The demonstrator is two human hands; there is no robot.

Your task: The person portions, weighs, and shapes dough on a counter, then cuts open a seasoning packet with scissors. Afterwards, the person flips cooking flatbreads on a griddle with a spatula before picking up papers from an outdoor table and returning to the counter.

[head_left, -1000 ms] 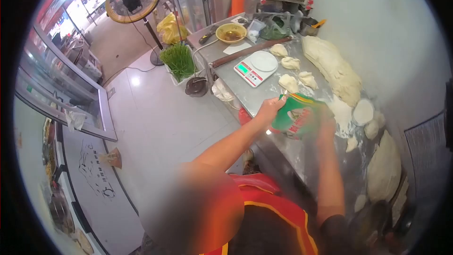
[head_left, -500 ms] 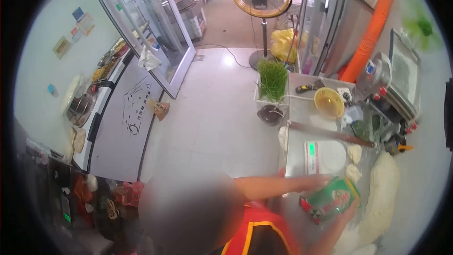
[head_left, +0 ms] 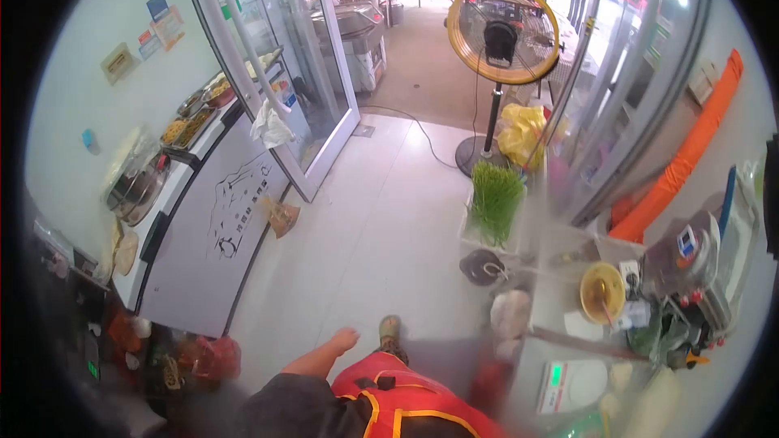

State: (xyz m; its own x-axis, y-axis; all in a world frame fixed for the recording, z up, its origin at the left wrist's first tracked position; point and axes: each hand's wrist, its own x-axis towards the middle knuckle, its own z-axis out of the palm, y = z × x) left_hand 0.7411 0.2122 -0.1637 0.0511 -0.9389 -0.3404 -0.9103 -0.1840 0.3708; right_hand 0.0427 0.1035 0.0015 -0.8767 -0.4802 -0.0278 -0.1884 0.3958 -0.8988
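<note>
My left hand (head_left: 345, 340) hangs over the white floor, in front of my red apron (head_left: 389, 381). Its fingers look loosely curled together, and no object shows in them. My right hand is out of view. At the bottom right, part of a green packet (head_left: 586, 425) shows at the frame edge, below the white kitchen scale (head_left: 578, 385) with its lit green display. Pale dough pieces (head_left: 621, 377) sit beside the scale.
A metal-topped table (head_left: 523, 369) runs along the right, bearing a yellow bowl (head_left: 602, 293). Beside it are a crate of green chives (head_left: 497, 204) and a standing fan (head_left: 503, 32). A glass door (head_left: 324, 146) stands open ahead; a white counter (head_left: 211, 227) lines the left.
My view has swung up and right. Both hands were on the green packet at the table; now my left hand is off it, over the floor, and my right is out of view.
</note>
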